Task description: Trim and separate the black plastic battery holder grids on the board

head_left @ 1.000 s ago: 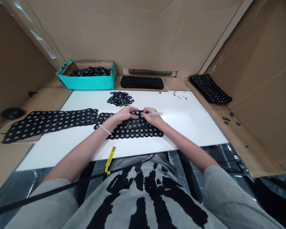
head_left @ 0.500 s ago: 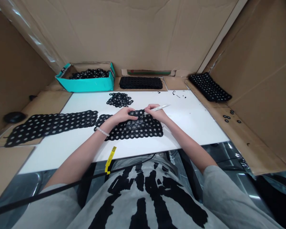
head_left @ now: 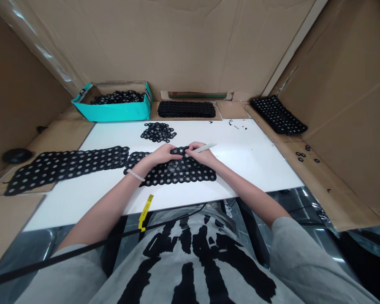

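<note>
Centrally, a black dotted sheet [head_left: 183, 176] lies flat on a white board [head_left: 256, 169], under and between the wearer's two bare hands, its near edge just inside the board's near edge. The left hand [head_left: 160, 155] rests on the sheet's far side, thumb and forefinger apart with dotted material between them; whether they pinch it, I cannot tell. The right hand [head_left: 205, 156], just beside it, is closed around a white pen-like tool [head_left: 207, 147], whose visible end points right, away from the left hand; its working tip is hidden by the fingers.

The widest stretch of white surface runs right of the right hand to the board's slanting right edge, with small black scraps [head_left: 231, 122] near the far edge. On the left, room is tighter: a long dotted strip [head_left: 82, 162] ends just beside the sheet and reaches past the board's left edge. A pile of black rings [head_left: 158, 132] sits beyond the left hand. Behind the board stand a turquoise-sided box [head_left: 112, 112] and a black stack [head_left: 186, 109], backed by a cardboard wall [head_left: 202, 50].
</note>
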The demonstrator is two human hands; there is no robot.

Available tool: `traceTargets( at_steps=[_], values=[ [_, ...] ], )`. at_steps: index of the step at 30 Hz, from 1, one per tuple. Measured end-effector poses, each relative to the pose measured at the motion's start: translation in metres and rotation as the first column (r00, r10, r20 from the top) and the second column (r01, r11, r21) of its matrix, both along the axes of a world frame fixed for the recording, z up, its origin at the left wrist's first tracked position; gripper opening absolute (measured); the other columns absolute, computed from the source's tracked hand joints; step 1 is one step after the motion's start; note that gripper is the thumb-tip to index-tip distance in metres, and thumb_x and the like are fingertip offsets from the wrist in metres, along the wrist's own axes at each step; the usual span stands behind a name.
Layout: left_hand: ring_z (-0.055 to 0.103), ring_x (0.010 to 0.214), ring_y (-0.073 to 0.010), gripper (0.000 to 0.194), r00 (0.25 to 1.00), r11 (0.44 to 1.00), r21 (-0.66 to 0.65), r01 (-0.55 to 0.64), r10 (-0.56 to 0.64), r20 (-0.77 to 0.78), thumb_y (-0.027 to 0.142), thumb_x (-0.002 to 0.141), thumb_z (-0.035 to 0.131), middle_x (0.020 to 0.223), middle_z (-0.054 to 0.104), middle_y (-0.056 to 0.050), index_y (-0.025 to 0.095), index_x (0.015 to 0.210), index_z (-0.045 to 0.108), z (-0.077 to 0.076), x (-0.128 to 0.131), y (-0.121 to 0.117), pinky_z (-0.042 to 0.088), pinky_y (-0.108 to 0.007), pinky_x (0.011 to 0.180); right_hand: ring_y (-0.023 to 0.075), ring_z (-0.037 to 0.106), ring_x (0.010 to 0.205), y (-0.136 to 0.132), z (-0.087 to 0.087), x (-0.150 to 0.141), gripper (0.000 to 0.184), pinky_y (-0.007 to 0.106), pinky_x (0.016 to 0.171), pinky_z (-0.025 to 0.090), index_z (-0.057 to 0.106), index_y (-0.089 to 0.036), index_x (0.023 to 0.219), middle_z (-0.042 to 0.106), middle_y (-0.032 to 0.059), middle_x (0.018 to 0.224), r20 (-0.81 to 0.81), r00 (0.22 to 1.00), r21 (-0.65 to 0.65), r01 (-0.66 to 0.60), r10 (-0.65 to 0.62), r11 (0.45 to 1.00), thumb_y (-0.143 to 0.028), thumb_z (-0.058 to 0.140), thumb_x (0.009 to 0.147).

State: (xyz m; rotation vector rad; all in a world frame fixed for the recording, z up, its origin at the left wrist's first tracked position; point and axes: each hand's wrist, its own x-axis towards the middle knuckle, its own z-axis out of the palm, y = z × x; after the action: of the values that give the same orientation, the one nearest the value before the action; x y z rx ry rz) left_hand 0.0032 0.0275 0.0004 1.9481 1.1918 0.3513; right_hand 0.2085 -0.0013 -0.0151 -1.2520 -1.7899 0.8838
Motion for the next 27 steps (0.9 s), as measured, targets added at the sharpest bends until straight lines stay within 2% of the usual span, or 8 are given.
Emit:
traceTargets(
  at_steps=[4,13,22,27],
  values=[
    [0.052,0.060,-0.0158,0.039,0.997,0.995,-0.098,-0.030,0.038,0.074,0.055,0.065,0.073,0.061,0.061,0.002,0.018,0.065,0.061,0.0022,0.0005,-0.0040,0.036,-0.027,0.056,0.0167,0.059,0.078,0.0025,-0.0042,0.0020,0.023,0.029,0.078,0.044,0.056,-0.020,0.062,0.064,0.0004,0.073,-0.054,0.999,-0.024,0.002,-0.003,1.000,-0.037,0.059,0.078],
    [0.056,0.062,-0.0171,0.037,0.986,0.974,-0.215,-0.071,0.101,0.132,0.052,0.062,0.079,0.064,0.066,0.001,0.018,0.068,0.065,0.0012,-0.0003,-0.0038,0.040,-0.028,0.060,0.0162,0.059,0.076,0.0025,-0.0049,0.0033,0.025,0.028,0.075,0.044,0.056,-0.019,0.063,0.066,0.0006,0.075,-0.082,0.996,-0.042,0.014,-0.018,0.999,-0.039,0.059,0.078],
    [0.058,0.064,-0.0179,0.039,0.984,0.971,-0.232,-0.049,0.087,0.153,0.054,0.062,0.079,0.068,0.069,-0.001,0.018,0.069,0.065,-0.0030,-0.0011,-0.0006,0.043,-0.029,0.064,0.0182,0.060,0.080,0.0001,-0.0015,0.0024,0.025,0.030,0.078,0.044,0.055,-0.020,0.061,0.066,0.0014,0.076,-0.066,0.997,0.006,0.028,-0.028,1.000,-0.039,0.058,0.078],
    [0.059,0.064,-0.0183,0.039,0.982,0.966,-0.255,-0.050,0.094,0.163,0.054,0.060,0.080,0.068,0.069,0.000,0.018,0.069,0.066,-0.0005,-0.0004,-0.0024,0.044,-0.030,0.063,0.0183,0.061,0.081,0.0005,-0.0016,0.0030,0.026,0.031,0.080,0.043,0.055,-0.020,0.062,0.066,0.0013,0.077,-0.055,0.998,0.001,0.025,-0.025,1.000,-0.039,0.057,0.079]
  ],
)
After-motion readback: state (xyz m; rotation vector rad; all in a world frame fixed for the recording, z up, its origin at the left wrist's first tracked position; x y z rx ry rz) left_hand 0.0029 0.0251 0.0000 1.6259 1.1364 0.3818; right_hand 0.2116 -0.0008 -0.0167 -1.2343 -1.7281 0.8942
